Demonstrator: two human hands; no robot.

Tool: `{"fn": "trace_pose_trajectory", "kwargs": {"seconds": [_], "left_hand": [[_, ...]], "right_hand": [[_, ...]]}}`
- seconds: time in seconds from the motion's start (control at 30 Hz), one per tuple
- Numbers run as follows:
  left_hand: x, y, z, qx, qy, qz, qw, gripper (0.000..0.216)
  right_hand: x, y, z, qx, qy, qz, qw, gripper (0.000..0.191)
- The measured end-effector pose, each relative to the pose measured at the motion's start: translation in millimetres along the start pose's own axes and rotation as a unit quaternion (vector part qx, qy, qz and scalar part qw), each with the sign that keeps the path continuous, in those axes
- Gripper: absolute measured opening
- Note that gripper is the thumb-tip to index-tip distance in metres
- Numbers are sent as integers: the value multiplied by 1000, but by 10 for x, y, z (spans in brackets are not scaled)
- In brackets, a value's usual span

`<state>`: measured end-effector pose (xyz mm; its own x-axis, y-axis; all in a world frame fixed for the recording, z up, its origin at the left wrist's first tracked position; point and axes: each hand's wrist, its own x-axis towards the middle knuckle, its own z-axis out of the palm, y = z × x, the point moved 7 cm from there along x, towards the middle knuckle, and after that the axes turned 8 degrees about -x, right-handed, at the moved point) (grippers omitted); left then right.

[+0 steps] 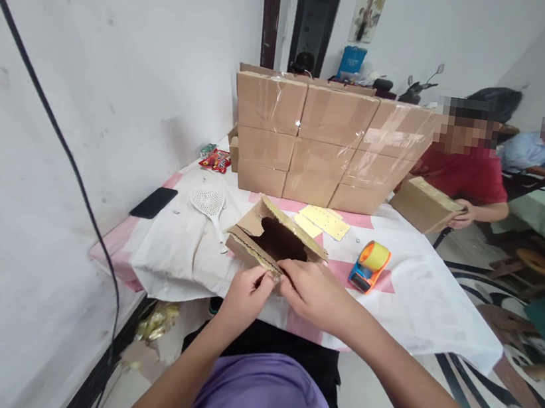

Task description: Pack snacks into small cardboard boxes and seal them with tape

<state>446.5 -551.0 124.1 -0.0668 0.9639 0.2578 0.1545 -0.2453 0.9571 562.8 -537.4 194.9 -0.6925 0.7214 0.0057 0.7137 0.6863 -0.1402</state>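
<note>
Left hand [246,297] and right hand [313,293] are meeting at the near edge of the open box [282,237], and both are holding it in narrow grips. The left one is pinching this edge between thumb and finger; the right one is gripping just beside it, near the right end, its fingers reaching slightly over the opening. What is between the fingertips, I cannot tell. The box is lying directly ahead of the hands, touching them, and its long axis is running aslant, from far left to near right, so its near end is pointing toward the right hand. Its brown cardboard is showing wavy ribs along the cut edge, while the inside is looking dark.

To the right of the hands, a glossy orange and blue dispenser [362,276] is carrying a yellow roll [375,254]. Just beyond the box, flat yellow cards [327,222] are lying. To the left, a white racket [209,203] is showing its perforated oval head; farther left, a smooth black phone [155,202] is resting. Beneath, a white and pink cloth [419,310] is creasing softly. Beyond the hands, a stack [327,151] of brown boxes is standing, its faces shining. Far right, a co-worker [462,175] in red is holding a carton [424,204].
</note>
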Motion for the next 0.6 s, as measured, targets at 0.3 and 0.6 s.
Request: {"fn": "trace_pose_trajectory", "kwargs": {"seconds": [0.3, 0.6], "left_hand": [[66, -38, -7, -8, -24, 44, 999, 32], [-10, -4, -13, 9, 9, -24, 1000, 52]], "right_hand": [[72, 120, -67, 35, 0, -2, 999, 27], [122, 40, -137, -102, -52, -16, 993, 24]]}}
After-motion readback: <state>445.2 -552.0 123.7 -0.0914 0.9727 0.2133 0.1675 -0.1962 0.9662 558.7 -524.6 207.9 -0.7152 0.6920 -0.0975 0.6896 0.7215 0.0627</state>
